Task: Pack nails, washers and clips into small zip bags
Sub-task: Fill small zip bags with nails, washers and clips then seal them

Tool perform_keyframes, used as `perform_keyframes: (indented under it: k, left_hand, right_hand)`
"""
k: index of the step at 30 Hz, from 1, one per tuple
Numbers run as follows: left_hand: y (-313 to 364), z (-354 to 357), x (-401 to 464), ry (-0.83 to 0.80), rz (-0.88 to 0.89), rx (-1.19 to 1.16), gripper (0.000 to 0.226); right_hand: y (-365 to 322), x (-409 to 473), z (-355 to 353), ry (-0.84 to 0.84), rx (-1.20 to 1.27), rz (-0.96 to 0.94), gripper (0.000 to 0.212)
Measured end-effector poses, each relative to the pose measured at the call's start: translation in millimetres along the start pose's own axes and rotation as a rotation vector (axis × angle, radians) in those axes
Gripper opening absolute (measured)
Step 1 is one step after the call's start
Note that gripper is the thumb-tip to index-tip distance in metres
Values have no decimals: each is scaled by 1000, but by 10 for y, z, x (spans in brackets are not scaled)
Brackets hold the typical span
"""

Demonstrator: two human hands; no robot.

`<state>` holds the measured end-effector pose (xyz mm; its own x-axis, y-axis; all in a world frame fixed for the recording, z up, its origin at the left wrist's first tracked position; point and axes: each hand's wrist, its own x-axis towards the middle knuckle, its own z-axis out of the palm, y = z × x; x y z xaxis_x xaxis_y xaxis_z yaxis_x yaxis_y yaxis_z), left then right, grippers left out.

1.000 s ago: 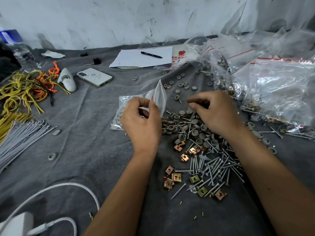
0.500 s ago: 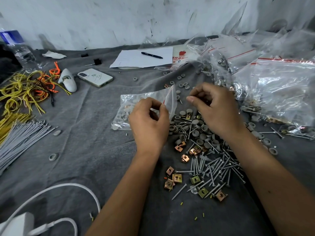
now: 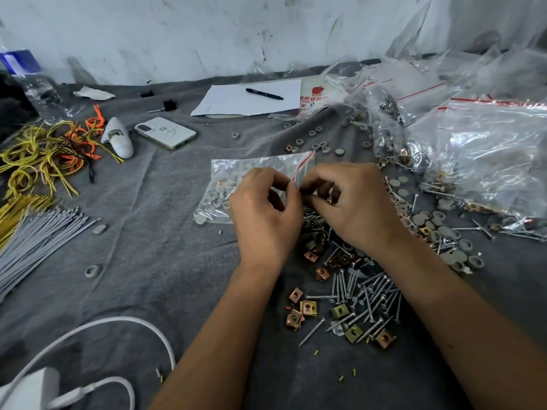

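Plastic bag: a small clear zip bag (image 3: 254, 176) with a red stripe at its mouth lies flat on the grey cloth surface (image 3: 154, 232), running away to the left of both hands, its long axis roughly left to right and its mouth at the hand end.
Bag contents: grey washers (image 3: 213, 199) and at least one coppery clip show through the film, gathered toward the far left end, away from the mouth.
Left hand: the left hand (image 3: 266, 214) has thumb and fingers curled in a pinch on the bag's mouth edge, resting over the bag's right part.
Right hand: the right hand (image 3: 352, 202) meets it from the right, fingertips curled and pinched at the same mouth; whether it holds a small part as well as the film I cannot tell.
Key relation: the mouth sits between the two hands, equally close to each, so I judge the coming move is either feeding in a piece or pressing the zip along its stripe.
Loose stock: nails (image 3: 367, 294) and clips (image 3: 307, 309) lie just below the right hand, nearer it than the left.
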<state>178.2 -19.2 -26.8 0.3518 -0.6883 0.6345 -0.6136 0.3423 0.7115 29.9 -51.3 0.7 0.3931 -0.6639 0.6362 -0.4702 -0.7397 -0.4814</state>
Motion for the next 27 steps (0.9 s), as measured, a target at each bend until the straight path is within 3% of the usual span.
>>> perform_keyframes:
  k: [6, 10, 12, 15, 17, 27]
  left_hand:
    - [6, -6, 2, 79, -44, -18, 12]
    - [10, -6, 15, 153, -117, -60, 14]
    - [18, -8, 19, 172, -133, -63, 14]
    - [30, -15, 19, 190, -149, -71, 14]
    - [33, -18, 19, 193, -150, -70, 13]
    - [49, -26, 16, 180, -177, -107, 14]
  right_hand:
    - [45, 2, 41, 33, 3, 8, 8]
    - [125, 9, -2, 85, -58, 109, 7]
    - [190, 5, -25, 30, -138, 185, 11]
    - [255, 5, -20, -205, -399, 307, 24]
    - [230, 20, -19, -290, -428, 353, 26]
    - [206, 24, -48, -323, -305, 435, 8]
